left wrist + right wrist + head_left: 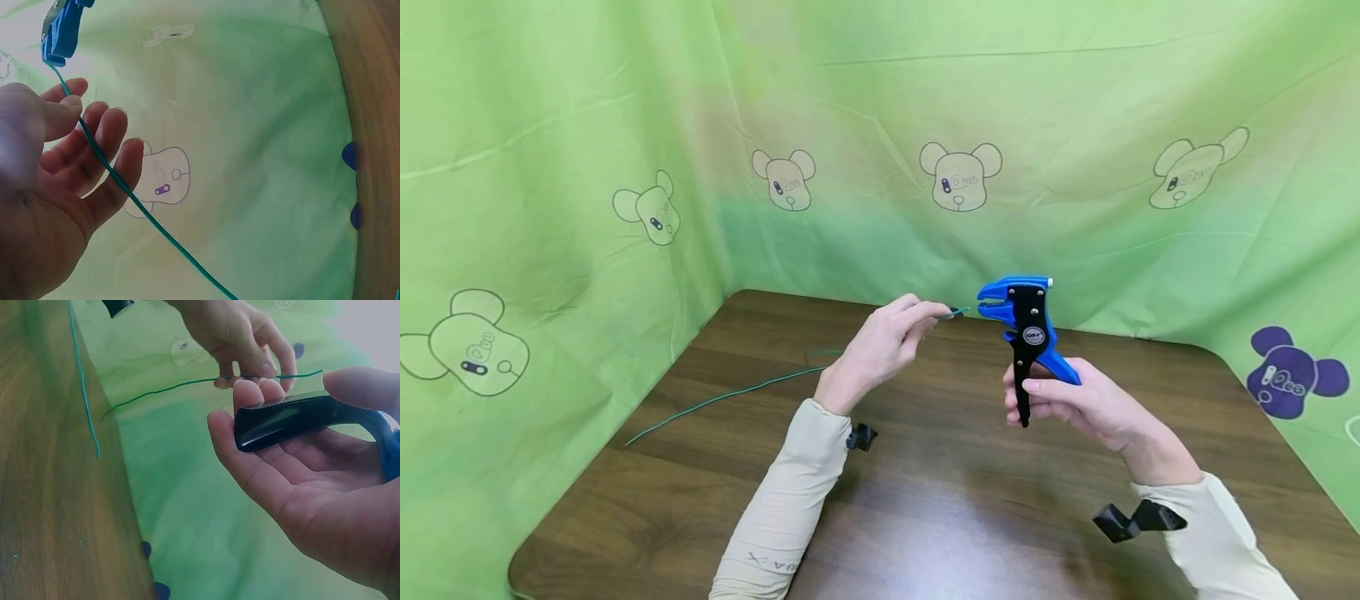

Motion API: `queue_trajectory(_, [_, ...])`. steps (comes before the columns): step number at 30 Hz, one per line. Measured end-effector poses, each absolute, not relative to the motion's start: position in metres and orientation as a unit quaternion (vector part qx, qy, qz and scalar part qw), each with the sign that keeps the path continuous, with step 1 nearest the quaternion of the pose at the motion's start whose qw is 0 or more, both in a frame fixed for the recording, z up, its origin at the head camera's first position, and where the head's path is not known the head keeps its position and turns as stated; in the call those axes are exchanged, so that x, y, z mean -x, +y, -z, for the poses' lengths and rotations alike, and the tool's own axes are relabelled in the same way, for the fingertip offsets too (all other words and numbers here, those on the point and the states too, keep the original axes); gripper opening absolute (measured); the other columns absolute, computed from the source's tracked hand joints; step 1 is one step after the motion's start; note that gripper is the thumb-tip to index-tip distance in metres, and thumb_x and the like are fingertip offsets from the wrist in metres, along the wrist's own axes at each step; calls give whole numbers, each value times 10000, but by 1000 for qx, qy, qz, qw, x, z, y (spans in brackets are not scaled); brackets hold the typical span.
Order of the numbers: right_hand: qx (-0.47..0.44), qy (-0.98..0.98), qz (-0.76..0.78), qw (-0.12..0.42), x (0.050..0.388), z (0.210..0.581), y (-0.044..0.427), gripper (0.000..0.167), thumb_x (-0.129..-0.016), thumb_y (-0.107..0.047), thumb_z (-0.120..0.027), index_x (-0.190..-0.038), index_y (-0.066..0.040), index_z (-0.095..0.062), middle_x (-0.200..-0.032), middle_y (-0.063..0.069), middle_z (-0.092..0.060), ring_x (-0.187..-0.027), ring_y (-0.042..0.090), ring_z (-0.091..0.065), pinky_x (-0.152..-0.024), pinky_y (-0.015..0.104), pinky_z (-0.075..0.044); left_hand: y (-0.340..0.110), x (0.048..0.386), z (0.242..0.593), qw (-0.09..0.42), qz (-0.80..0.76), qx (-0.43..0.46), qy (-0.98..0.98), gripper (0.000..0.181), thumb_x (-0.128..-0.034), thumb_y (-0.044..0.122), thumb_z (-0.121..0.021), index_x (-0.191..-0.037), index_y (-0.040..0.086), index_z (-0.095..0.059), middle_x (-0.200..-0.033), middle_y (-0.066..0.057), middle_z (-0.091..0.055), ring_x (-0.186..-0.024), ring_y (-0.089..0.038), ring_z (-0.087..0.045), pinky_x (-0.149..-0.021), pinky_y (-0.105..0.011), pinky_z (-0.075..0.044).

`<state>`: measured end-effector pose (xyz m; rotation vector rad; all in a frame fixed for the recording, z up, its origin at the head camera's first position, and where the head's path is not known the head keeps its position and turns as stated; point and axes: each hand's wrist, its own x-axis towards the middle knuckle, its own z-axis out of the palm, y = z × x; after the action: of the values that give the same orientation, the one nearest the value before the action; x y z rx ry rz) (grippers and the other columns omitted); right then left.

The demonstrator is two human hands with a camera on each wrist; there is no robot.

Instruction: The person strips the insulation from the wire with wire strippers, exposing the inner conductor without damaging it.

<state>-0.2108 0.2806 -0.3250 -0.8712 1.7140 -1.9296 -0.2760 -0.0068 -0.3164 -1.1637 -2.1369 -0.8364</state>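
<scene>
My left hand pinches a thin green wire between thumb and fingertips, its other fingers loosely bent. A short end of wire sticks out past the fingertips, toward the blue nose of a wire stripper. From the head, a small gap shows between wire end and stripper; in the left wrist view they overlap. My right hand grips the stripper upright, thumb at the blue handle and fingers by the black handle. The handles stand apart, and so do the jaws at the nose.
A length of green wire stretches across the left of the brown wooden table; whether it joins the held wire, I cannot tell. Tiny teal bits lie on the tabletop. Green printed cloth hangs behind and beside the table.
</scene>
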Motion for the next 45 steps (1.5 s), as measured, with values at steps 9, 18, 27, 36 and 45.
queue_trajectory(9, [294, 629, 692, 199, 209, 324, 282, 233, -1012, 66, -350, -1153, 102, -532, -1072, 84, -665, -931, 248, -720, -865, 445, -573, -3, 269, 312, 289, 290, 441, -799, 236, -986, 65, -565, -1172, 148, -683, -871, -20, -611, -727, -102, -567, -654, -154, -429])
queue_trajectory(18, [300, 627, 691, 199, 210, 323, 283, 235, -1010, 76, -333, -1159, 116, -510, -1072, 82, -663, -931, 237, -719, -858, 444, -576, -2, 260, 308, 291, 266, 433, -811, 243, -988, 84, -567, -1188, 166, -679, -851, 8, -594, -680, -86, -522, -620, -174, -422])
queue_trajectory(27, [317, 611, 695, 210, 209, 320, 286, 246, -1010, 83, -310, -1176, 155, -477, -1085, 103, -647, -948, 245, -712, -876, 460, -568, -2, 252, 302, 287, 243, 439, -816, 268, -983, 48, -547, -1198, 160, -663, -843, 10, -604, -699, -99, -520, -642, -202, -447])
queue_trajectory(36, [327, 605, 691, 224, 213, 320, 287, 264, -1010, 85, -302, -1181, 120, -500, -1078, 117, -645, -960, 260, -700, -870, 468, -568, -2, 252, 300, 282, 241, 447, -814, 314, -959, -31, -508, -1181, 141, -649, -847, 26, -596, -761, -88, -547, -693, -204, -467])
queue_trajectory(45, [334, 616, 679, 217, 213, 326, 288, 260, -1008, 86, -307, -1180, 117, -500, -1074, 120, -643, -946, 266, -705, -859, 462, -571, -2, 252, 301, 281, 255, 449, -809, 350, -947, -73, -475, -1170, 128, -656, -852, 16, -593, -760, -83, -541, -683, -189, -457])
